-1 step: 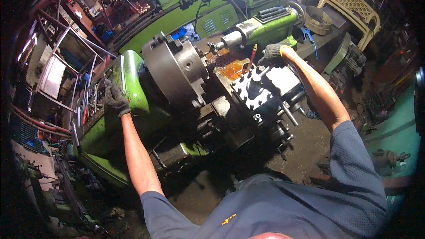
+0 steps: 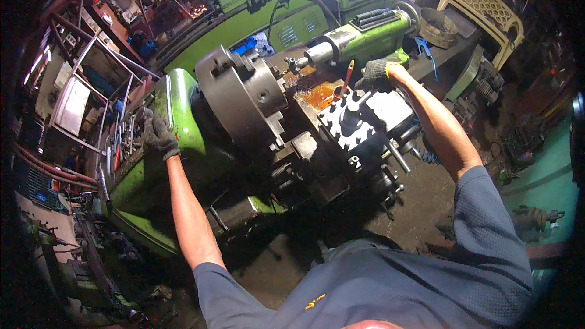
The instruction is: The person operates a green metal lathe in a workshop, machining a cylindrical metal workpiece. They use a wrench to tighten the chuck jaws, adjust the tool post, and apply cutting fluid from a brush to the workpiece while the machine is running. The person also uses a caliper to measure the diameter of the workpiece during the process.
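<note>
Just under the gloved left hand [image 2: 159,137], green lathe [image 2: 183,116] top, grip flat and open; right hand [image 2: 375,73] closed near the tailstock [image 2: 365,35], holding unclear. Setting up; next needs a steady push.

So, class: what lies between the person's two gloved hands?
In the head view, the lathe's round chuck sits between the left hand and the right hand.

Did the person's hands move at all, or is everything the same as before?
Nothing visibly changed. The left hand is on the green headstock as before, the right hand is by the tailstock, and the chuck sits where it was.
</note>
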### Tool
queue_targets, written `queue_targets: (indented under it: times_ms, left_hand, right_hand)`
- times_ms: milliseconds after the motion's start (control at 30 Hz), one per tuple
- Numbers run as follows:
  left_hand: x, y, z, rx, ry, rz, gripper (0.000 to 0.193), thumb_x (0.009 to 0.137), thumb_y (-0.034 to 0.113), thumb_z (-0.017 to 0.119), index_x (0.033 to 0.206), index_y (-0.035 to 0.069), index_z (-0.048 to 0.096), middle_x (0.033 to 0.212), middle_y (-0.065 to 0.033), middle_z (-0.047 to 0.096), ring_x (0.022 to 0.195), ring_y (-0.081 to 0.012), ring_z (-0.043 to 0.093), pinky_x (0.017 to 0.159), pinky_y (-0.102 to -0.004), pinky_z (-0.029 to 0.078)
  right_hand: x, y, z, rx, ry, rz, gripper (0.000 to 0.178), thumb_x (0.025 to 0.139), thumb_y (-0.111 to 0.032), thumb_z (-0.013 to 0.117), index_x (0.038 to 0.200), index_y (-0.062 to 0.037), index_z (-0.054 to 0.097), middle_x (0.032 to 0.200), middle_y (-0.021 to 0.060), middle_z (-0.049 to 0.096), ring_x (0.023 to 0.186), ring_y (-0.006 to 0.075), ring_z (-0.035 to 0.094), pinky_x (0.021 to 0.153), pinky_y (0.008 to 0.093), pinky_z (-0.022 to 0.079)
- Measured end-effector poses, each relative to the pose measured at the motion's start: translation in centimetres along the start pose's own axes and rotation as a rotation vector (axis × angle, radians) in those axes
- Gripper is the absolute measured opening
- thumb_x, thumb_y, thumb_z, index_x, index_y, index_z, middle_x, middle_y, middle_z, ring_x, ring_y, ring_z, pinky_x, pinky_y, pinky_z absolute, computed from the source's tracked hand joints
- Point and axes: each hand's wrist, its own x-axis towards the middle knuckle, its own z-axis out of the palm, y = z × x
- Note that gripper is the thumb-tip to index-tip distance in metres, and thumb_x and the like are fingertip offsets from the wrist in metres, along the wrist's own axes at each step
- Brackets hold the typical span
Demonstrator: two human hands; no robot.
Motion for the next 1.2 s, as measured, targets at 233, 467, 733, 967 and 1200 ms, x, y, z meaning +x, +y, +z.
queue_targets:
  times_ms: [233,467,733,967,1200]
  left_hand:
    - [0.1,0.8,1.6,0.096,-0.01,0.206,0.035,0.1,0.023,0.062,0.119,-0.005,0.069,0.112,-0.0152,0.071,0.093,-0.0235,0.066,0.08,-0.0349,0.054]
    - [0.2,1.1,1.5,0.146,0.003,0.184,0.035,0.098,0.024,0.063,0.114,-0.005,0.071,0.107,-0.0162,0.072,0.097,-0.0254,0.066,0.089,-0.039,0.051]
    - [0.2,2.3,1.8,0.182,0.002,0.161,0.034,0.098,0.026,0.063,0.111,-0.004,0.072,0.104,-0.0156,0.072,0.093,-0.0255,0.066,0.088,-0.0391,0.05]
    - [0.0,2.0,1.6,0.186,-0.021,0.078,0.031,0.095,0.017,0.066,0.117,-0.006,0.07,0.123,-0.0185,0.07,0.115,-0.0283,0.065,0.103,-0.0413,0.047]
    - [0.3,1.0,0.9,0.163,-0.063,0.015,0.03,0.095,0.016,0.067,0.116,-0.005,0.072,0.118,-0.0192,0.072,0.111,-0.0296,0.067,0.102,-0.0416,0.048]
  right_hand:
    - [3.9,4.0,0.3,-0.003,0.008,-0.159,0.03,0.08,-0.04,0.077,0.078,-0.0099,0.073,0.064,0.0032,0.061,0.047,0.0168,0.053,0.042,0.0355,0.043]
    - [1.5,2.3,0.1,0.023,0.042,-0.074,0.033,0.08,-0.04,0.077,0.08,-0.0073,0.073,0.067,0.0051,0.063,0.05,0.0179,0.056,0.044,0.0355,0.046]
    - [0.5,1.6,-0.2,0.038,0.036,-0.008,0.035,0.081,-0.041,0.075,0.081,-0.0062,0.072,0.067,0.0058,0.063,0.051,0.0185,0.058,0.046,0.0363,0.049]
    - [-0.4,1.2,-0.3,0.008,0.051,0.016,0.035,0.081,-0.041,0.075,0.08,-0.0059,0.071,0.065,0.0063,0.063,0.05,0.0195,0.059,0.045,0.0367,0.049]
    - [0.7,1.6,-0.2,0.05,0.002,0.017,0.037,0.081,-0.044,0.074,0.075,-0.0075,0.07,0.062,0.0049,0.06,0.047,0.0182,0.056,0.044,0.036,0.047]
